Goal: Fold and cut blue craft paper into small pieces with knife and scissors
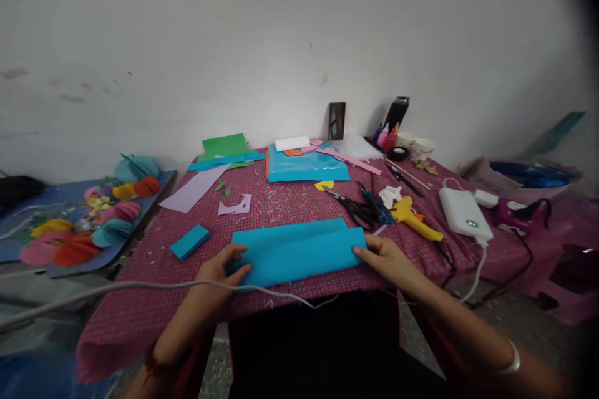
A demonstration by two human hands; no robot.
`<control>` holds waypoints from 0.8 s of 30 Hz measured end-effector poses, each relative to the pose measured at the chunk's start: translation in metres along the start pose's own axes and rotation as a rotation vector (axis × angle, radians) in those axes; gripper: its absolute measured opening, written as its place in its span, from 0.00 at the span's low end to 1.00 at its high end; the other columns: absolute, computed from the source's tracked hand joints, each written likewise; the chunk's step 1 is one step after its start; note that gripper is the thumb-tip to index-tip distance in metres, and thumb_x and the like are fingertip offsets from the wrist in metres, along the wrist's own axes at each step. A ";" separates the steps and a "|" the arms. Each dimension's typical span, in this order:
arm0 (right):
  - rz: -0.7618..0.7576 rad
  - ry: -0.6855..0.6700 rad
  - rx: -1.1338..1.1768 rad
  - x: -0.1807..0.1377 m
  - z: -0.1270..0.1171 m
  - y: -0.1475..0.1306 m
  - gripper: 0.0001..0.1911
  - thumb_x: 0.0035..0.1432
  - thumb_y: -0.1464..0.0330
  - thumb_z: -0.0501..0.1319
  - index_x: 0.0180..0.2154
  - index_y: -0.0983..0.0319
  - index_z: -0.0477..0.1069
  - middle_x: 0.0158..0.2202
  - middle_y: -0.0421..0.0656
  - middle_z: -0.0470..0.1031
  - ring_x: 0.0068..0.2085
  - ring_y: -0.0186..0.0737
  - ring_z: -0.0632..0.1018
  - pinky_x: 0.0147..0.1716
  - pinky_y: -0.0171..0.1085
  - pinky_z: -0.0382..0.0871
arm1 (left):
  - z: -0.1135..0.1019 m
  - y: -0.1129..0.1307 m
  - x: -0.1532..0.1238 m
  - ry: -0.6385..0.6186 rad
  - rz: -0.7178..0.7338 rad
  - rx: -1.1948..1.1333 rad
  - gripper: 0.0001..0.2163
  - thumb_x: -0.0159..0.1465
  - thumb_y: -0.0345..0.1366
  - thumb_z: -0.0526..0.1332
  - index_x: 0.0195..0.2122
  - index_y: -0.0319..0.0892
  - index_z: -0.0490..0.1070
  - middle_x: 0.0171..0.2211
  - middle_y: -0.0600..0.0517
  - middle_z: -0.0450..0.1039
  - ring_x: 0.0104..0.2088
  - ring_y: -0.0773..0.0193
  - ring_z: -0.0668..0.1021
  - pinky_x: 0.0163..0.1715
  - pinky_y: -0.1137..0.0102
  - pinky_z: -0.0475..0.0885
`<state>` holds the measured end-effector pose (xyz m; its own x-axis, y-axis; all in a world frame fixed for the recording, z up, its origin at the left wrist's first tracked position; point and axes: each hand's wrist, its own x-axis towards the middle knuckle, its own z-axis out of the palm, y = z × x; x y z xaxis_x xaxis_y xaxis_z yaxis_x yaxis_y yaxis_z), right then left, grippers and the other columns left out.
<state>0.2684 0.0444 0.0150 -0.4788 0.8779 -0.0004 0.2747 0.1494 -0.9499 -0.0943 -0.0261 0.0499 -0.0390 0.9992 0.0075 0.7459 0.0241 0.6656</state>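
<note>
A folded sheet of blue paper (299, 254) lies at the front edge of the table, its upper layer slightly askew over the lower one. At its left end my left hand (222, 271) pinches the paper between thumb and fingers. My right hand (381, 257) grips the right end, thumb on top and fingers behind. Left of the sheet is a small folded blue paper piece (189, 242). Beyond it lie a cut lilac paper scrap (235, 204) and several tiny paper bits. A white cable (154, 285) crosses in front of my left wrist.
Scissors (353, 206), a yellow glue gun (414, 218) and a white power bank (465, 212) sit on the right. Blue sheets in plastic (304, 167) and green paper (225, 146) are at the back. Paper pumpkins (75, 249) fill a blue table on the left.
</note>
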 end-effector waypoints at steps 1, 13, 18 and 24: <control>0.002 0.066 -0.025 0.002 0.004 0.001 0.21 0.58 0.55 0.56 0.44 0.63 0.73 0.42 0.45 0.78 0.43 0.47 0.77 0.45 0.46 0.71 | -0.001 -0.001 -0.003 0.037 -0.032 -0.066 0.20 0.57 0.42 0.59 0.50 0.42 0.65 0.41 0.47 0.75 0.44 0.55 0.77 0.45 0.61 0.71; 0.112 0.318 -0.257 -0.019 0.024 -0.004 0.15 0.59 0.58 0.54 0.35 0.63 0.70 0.29 0.40 0.73 0.29 0.38 0.72 0.27 0.33 0.67 | -0.005 -0.002 -0.037 -0.012 -0.135 -0.362 0.36 0.53 0.46 0.65 0.62 0.46 0.58 0.47 0.47 0.77 0.46 0.50 0.78 0.46 0.58 0.74; 0.160 0.367 -0.246 -0.033 0.017 -0.001 0.14 0.58 0.59 0.55 0.36 0.63 0.70 0.30 0.42 0.74 0.31 0.40 0.73 0.31 0.36 0.69 | 0.002 -0.014 -0.032 -0.028 -0.164 -0.438 0.25 0.52 0.46 0.66 0.51 0.45 0.70 0.44 0.49 0.78 0.43 0.53 0.79 0.42 0.62 0.76; 0.176 0.377 -0.298 -0.033 0.017 -0.001 0.13 0.59 0.60 0.54 0.34 0.63 0.69 0.29 0.42 0.73 0.30 0.39 0.73 0.29 0.36 0.68 | 0.008 -0.016 -0.025 -0.042 -0.065 -0.185 0.15 0.60 0.48 0.56 0.28 0.42 0.73 0.26 0.53 0.75 0.28 0.61 0.77 0.29 0.71 0.74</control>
<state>0.2695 0.0072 0.0102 -0.0845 0.9963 0.0128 0.5764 0.0594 -0.8150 -0.1001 -0.0511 0.0325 -0.0523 0.9963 -0.0686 0.6078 0.0863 0.7894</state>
